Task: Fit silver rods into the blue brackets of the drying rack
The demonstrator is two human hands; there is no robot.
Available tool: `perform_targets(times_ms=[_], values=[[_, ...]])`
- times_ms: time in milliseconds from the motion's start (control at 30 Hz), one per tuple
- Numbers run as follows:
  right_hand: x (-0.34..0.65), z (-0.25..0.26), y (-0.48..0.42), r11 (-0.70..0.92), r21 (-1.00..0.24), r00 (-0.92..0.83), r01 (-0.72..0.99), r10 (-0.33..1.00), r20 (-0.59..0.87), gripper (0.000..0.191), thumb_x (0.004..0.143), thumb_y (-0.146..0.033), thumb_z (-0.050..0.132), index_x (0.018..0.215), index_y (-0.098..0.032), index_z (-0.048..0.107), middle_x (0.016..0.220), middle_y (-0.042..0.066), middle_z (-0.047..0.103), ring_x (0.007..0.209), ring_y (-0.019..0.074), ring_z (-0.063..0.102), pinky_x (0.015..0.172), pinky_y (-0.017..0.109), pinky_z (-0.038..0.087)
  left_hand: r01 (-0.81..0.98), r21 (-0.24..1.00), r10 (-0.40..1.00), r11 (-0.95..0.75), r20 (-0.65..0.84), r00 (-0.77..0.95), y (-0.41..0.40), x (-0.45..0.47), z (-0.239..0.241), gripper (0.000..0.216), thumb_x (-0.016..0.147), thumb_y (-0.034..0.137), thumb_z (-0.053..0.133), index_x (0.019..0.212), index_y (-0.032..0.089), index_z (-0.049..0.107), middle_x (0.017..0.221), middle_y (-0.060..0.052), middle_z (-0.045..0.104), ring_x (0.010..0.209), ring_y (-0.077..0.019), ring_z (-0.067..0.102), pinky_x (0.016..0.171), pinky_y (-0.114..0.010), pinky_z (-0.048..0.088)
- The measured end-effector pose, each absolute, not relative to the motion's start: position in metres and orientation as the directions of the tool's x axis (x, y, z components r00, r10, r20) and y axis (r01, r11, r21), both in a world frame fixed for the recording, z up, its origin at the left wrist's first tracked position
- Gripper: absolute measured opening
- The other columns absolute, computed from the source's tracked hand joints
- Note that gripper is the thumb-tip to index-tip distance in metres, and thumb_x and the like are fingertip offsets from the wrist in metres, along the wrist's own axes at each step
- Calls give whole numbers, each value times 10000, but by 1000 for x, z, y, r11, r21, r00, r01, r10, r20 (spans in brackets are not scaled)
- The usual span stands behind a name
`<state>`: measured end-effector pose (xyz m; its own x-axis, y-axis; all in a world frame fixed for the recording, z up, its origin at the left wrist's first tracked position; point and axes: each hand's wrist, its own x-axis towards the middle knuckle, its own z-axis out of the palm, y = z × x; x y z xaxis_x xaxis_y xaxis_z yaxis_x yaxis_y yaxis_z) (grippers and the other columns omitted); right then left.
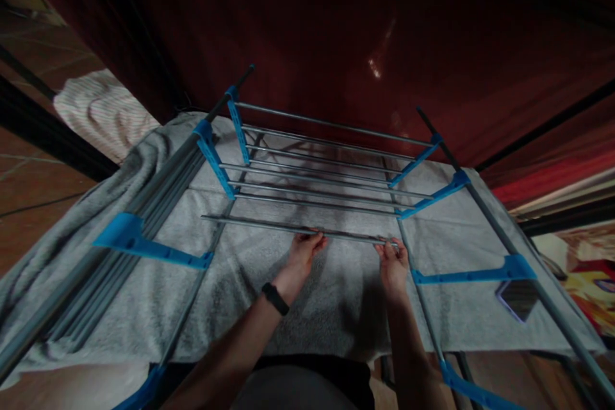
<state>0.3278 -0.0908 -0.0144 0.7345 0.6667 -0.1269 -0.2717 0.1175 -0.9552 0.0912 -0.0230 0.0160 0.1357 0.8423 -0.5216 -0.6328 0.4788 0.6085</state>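
Resting at eight o'clock, grey rods (99, 295) are lying beneath a blue bracket (168, 252). At six o'clock the left hand (307, 253) is pinching a thin metal rod (259, 225) near mid-length, and toward four o'clock the right hand (391, 262) is fingertip-gripping its end; uneven pressure could be sending its nine o'clock tip swinging into the bracket.

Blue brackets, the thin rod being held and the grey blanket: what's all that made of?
Blue brackets: probably plastic, with smooth, evenly coloured, moulded-looking shapes. Thin rod: likely metal, being straight and grey with a faint sheen, though plastic is possible. Grey blanket: fabric, perhaps fleece, with a fuzzy, matte surface and soft folds.
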Motion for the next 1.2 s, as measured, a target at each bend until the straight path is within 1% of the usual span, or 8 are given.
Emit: perform_targets(times_ms=[167,333,533,667,867,1200], values=[[326,-16,-90,121,-959,741,-258,662,-116,422,717,-406,802,1054,-291,576,877,-56,630,745,116,634,814,331,592,-625,613,849,484,-502,164,-29,109,15,293,551,227,918,733,169,695,719,-13,709,694,-160,693,736,-294,567],[327,-18,-90,133,-957,742,-257,662,-107,438,694,-422,813,1029,-287,564,870,-88,629,768,93,639,833,295,581,-620,628,864,471,-472,177,-31,111,12,302,540,251,926,724,174,699,726,-17,714,702,-159,687,756,-297,565],[325,-18,-91,145,-951,733,-272,671,-107,467,690,-407,818,1050,-284,547,877,-84,640,736,86,643,842,282,567,-638,630,880,442,-444,170,-33,111,8,326,537,245,936,711,176,669,725,2,698,711,-150,680,838,-335,565],[325,-18,-91,150,-953,740,-263,665,-99,453,699,-391,812,1046,-277,544,892,-73,638,732,96,647,827,290,570,-629,638,879,445,-447,168,-33,111,6,350,526,274,939,716,173,663,730,-7,696,733,-167,687,865,-363,553],[325,-18,-91,176,-947,750,-267,655,-90,488,665,-378,842,1046,-263,560,888,-70,626,744,94,648,816,266,572,-641,627,882,444,-431,189,-33,110,2,360,547,292,939,725,173,649,744,-2,678,745,-169,691,904,-390,541],[328,-21,-92,150,-960,733,-236,677,-74,500,701,-437,819,1084,-270,545,858,-72,642,708,104,660,794,300,595,-664,615,894,426,-400,202,-36,109,3,379,562,318,940,733,170,636,750,-19,680,764,-185,704,905,-394,541]])
